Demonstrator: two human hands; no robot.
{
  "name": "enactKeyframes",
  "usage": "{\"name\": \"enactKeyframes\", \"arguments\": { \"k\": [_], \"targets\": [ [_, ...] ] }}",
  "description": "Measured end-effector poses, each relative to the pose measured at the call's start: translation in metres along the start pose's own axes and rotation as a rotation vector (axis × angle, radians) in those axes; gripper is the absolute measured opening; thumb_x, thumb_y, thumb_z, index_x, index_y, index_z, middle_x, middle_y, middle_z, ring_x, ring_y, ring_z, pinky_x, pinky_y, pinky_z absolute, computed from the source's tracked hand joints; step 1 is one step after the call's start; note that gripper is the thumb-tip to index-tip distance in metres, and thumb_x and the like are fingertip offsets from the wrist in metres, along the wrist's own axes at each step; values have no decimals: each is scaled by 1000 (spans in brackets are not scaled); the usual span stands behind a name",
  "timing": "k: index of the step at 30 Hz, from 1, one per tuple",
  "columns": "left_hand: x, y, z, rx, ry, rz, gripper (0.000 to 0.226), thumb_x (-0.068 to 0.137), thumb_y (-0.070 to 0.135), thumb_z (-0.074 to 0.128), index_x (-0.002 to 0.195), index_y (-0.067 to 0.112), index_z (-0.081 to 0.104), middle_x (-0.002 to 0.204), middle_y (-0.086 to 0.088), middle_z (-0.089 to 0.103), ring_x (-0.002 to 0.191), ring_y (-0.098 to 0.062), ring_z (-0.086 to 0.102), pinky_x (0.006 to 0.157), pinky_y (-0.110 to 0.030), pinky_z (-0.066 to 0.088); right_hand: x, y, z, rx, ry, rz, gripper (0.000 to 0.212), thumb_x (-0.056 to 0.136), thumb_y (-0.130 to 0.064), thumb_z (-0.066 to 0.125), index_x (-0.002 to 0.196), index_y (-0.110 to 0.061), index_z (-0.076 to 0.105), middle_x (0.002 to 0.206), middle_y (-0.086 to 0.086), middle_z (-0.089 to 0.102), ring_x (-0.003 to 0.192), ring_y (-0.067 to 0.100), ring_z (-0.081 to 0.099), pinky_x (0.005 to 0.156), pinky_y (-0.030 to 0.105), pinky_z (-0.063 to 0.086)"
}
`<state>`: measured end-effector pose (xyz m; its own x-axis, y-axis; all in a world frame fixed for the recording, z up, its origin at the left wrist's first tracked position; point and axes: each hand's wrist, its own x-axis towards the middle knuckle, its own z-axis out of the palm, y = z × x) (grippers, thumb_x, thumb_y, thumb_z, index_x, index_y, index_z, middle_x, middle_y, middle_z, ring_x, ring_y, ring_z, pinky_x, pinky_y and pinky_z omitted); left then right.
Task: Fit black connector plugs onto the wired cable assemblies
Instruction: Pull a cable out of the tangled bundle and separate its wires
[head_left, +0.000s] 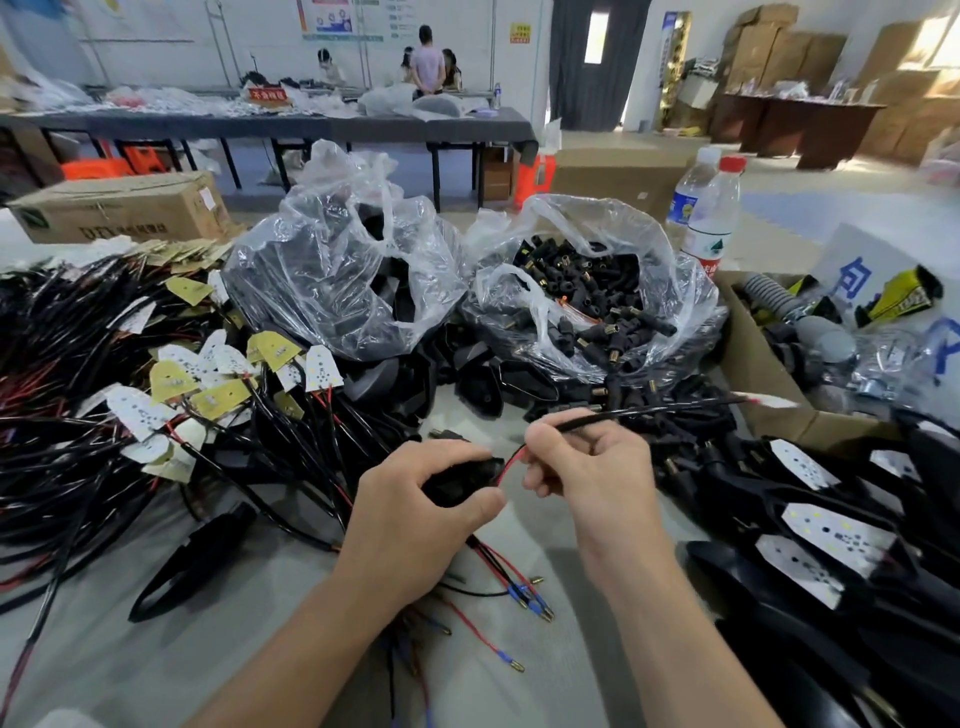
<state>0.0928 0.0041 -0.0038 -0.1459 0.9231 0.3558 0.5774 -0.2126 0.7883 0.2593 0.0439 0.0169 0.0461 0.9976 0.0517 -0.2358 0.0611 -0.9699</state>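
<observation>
A big workshop hall with cardboard boxes stacked along the right wall; at the back, four people (429, 57) stand or sit by a long dark table (260, 124) that carries a red sign (267, 94), its yellow characters too small to read. The near grey worktop (156, 649) holds two clear plastic bags: the left bag (337, 260) is full of black housings, and the right bag (587, 291) is full of black connector plugs (597, 301) with brass ends. Two water bottles (709, 218) stand behind it, one red-capped and one white-capped. A white sign (857, 270) at the right shows a blue character, only partly seen. The left hand (415, 514) curls its fingers tightly round a black piece (460, 483); plug or housing, I cannot tell. The right hand (582, 467) pinches a black cable (649, 410) between thumb and forefinger, and a red wire (508, 464) runs between the hands. Wires tipped in blue sleeves and brass terminals (535, 603) lie below the left wrist.
</observation>
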Motion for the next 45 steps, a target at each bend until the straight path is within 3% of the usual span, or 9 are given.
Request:
{"name": "enactKeyframes", "arguments": {
  "k": [4, 11, 17, 20, 24, 28, 33, 40, 45],
  "targets": [
    [1, 1, -2, -21, -30, 38, 31, 67, 28, 82, 88, 49, 76, 98, 33, 71, 95, 10, 67, 80, -2, 43, -4, 0, 6, -11, -82, 64, 13, 93, -3, 68, 80, -5, 70, 62, 13, 67, 49, 16, 59, 49, 24, 49],
    [0, -4, -1, -125, 62, 11, 19, 62, 37, 77, 79, 46, 79, 103, 29, 74, 100, 6, 69, 86, -10, 50, -8, -7, -3, -46, -410, 137, 13, 81, 4, 70, 85, -6, 77, 73, 15, 70, 65, 17, 65, 64, 25, 55],
    [-1, 5, 0, -88, 136, -25, 7, 72, 42, 77, 79, 42, 78, 98, 35, 71, 99, 13, 65, 83, 0, 40, -3, -13, 0, 71, -38, -24, 23, 94, 10, 57, 82, -4, 71, 75, 16, 74, 59, 19, 68, 58, 26, 58],
    [-3, 7, 0, -59, 195, -70, 20, 84, 54, 61, 72, 44, 73, 78, 29, 72, 80, 7, 67, 68, -7, 45, -1, -16, -3, 233, 76, -41, 18, 99, 6, 54, 90, -5, 65, 74, 15, 73, 55, 18, 67, 54, 25, 57],
    [-6, 11, 1, -22, 196, -56, 18, 77, 40, 57, 71, 34, 73, 58, 18, 64, 52, -3, 56, 50, -11, 36, -7, -16, 7, 279, 19, -8, 18, 101, 5, 50, 92, -6, 62, 75, 15, 73, 56, 19, 68, 55, 26, 58],
    [-4, 9, 0, -27, 220, -97, 14, 73, 33, 60, 79, 33, 73, 67, 14, 68, 61, -7, 61, 58, -12, 41, -12, -13, 16, 175, -65, 45, 19, 101, 6, 49, 91, -4, 61, 76, 18, 73, 58, 22, 70, 57, 29, 60],
    [2, 0, 2, 31, 218, -195, 19, 78, 18, 73, 70, 35, 71, 59, 15, 65, 53, -4, 57, 51, -11, 41, -16, -13, 18, 93, -106, 80, 20, 101, 6, 49, 91, -4, 63, 80, 19, 75, 61, 23, 71, 58, 28, 60],
    [13, -12, -6, -140, 261, -251, 12, 86, 39, 76, 74, 41, 76, 54, 8, 66, 43, 0, 49, 46, -15, 40, -11, -18, 11, 280, 2, 86, 21, 101, 7, 48, 89, -5, 61, 75, 16, 73, 58, 22, 72, 57, 28, 60],
    [17, -15, -12, -233, 492, -305, 24, 92, 52, 63, 77, 36, 73, 59, 9, 67, 44, -2, 48, 51, -28, 42, -18, -20, 16, 294, -201, 160, 23, 101, 7, 46, 87, -4, 60, 79, 18, 74, 62, 23, 73, 57, 28, 60]
  ]
}}
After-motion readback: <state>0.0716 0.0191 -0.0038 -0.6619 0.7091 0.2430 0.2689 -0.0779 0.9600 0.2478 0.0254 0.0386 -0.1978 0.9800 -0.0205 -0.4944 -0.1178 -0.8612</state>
